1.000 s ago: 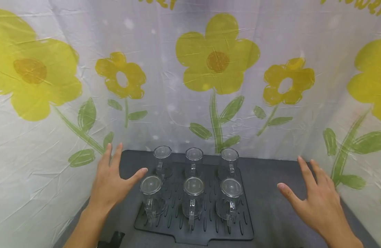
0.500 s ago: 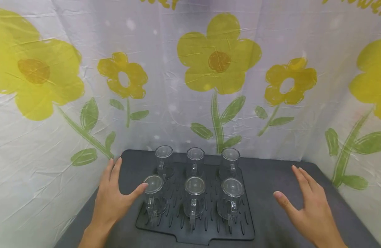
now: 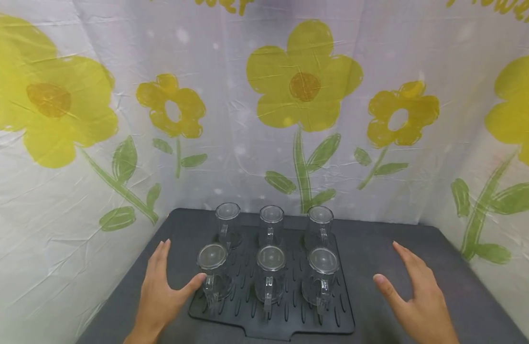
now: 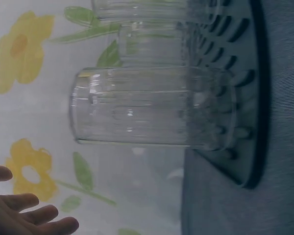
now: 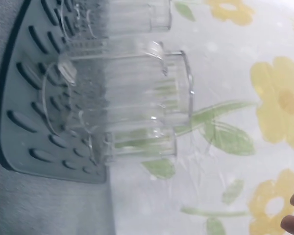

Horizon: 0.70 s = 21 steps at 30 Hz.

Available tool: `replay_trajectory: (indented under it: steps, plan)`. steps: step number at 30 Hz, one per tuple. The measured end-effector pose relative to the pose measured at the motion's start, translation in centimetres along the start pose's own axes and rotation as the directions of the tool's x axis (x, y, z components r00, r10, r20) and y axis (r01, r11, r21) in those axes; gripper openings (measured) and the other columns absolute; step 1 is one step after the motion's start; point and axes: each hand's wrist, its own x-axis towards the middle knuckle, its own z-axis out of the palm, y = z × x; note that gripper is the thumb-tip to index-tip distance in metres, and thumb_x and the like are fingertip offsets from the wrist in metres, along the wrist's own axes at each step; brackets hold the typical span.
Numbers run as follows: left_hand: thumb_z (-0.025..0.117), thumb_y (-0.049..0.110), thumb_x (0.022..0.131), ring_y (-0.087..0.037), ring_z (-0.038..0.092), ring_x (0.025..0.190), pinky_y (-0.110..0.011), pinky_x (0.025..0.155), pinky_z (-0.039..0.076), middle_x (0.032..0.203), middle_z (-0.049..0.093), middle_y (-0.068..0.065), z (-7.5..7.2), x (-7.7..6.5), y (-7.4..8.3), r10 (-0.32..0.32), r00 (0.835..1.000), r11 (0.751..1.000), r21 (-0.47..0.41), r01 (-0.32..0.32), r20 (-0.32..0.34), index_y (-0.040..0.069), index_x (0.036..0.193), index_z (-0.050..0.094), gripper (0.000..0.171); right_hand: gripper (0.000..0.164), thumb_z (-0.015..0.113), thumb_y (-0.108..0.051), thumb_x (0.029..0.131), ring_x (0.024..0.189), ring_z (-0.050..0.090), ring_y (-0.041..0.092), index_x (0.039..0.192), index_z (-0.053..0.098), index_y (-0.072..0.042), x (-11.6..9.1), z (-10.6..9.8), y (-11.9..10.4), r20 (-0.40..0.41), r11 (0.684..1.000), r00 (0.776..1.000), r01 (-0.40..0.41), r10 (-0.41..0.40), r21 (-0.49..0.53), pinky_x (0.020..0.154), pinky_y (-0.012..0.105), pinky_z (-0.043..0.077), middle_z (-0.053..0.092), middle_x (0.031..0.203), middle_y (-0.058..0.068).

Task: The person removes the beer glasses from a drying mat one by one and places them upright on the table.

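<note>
Several clear glass mugs stand upside down in two rows on a dark ridged drying mat (image 3: 268, 325). Beside the front-left mug (image 3: 212, 258) is my left hand (image 3: 165, 291), thumb spread and fingers straight, holding nothing; its thumb tip overlaps that mug's handle in the head view. My right hand (image 3: 419, 296) hovers over the table to the right of the front-right mug (image 3: 323, 262), spread and holding nothing. The front-middle mug (image 3: 270, 259) has its handle turned toward me. In the left wrist view a mug (image 4: 132, 107) fills the middle, with my fingers at the lower left corner.
Behind the front row stand the back-left mug (image 3: 228, 211), back-middle mug (image 3: 271, 215) and back-right mug (image 3: 320, 215). The dark table (image 3: 372, 243) ends at a white curtain (image 3: 230, 157) printed with yellow flowers, which also closes off both sides.
Both hands have drawn down toward the near edge of the head view, the right one also shifting left. The mugs and mat stay put. A black object at the lower left has left the view.
</note>
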Motion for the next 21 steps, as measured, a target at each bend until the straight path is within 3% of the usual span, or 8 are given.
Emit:
replay_trajectory:
  steps: [5,12,21]
  plan:
    - [0.082,0.042,0.076,-0.049,0.027,0.133,-0.074,0.093,0.030,0.152,0.023,-0.022,0.7,-0.9,-0.9,-0.045,0.998,0.999,-0.016,0.046,0.040,0.010,0.155,0.020,0.105,0.069,0.067,-0.029,0.094,0.125,0.033,0.052,0.152,0.032,-0.014,-0.6,0.9,-0.1,0.024,0.999,0.998,-0.054,0.053,0.007,0.084,0.071,0.033,0.037,0.143,0.026]
    - [0.081,0.038,0.079,-0.049,0.034,0.127,-0.060,0.095,0.042,0.149,0.024,-0.027,1.9,-1.9,-2.3,-0.135,0.984,0.982,-0.115,0.149,0.116,0.006,0.155,0.015,0.106,0.063,0.065,-0.030,0.095,0.125,0.039,0.046,0.149,0.037,-0.014,-1.0,2.1,-0.3,0.037,0.997,0.997,-0.073,0.071,0.033,0.085,0.063,0.039,0.042,0.141,0.020]
    - [0.083,0.039,0.077,-0.048,0.028,0.131,-0.053,0.102,0.036,0.144,0.026,-0.030,3.4,-2.8,-4.1,-0.230,0.954,0.946,-0.184,0.266,0.192,0.000,0.154,0.011,0.112,0.055,0.065,-0.026,0.096,0.120,0.047,0.033,0.143,0.044,-0.009,-1.6,3.9,-0.2,0.010,0.994,0.998,-0.061,0.060,0.092,0.083,0.059,0.046,0.051,0.135,0.014]
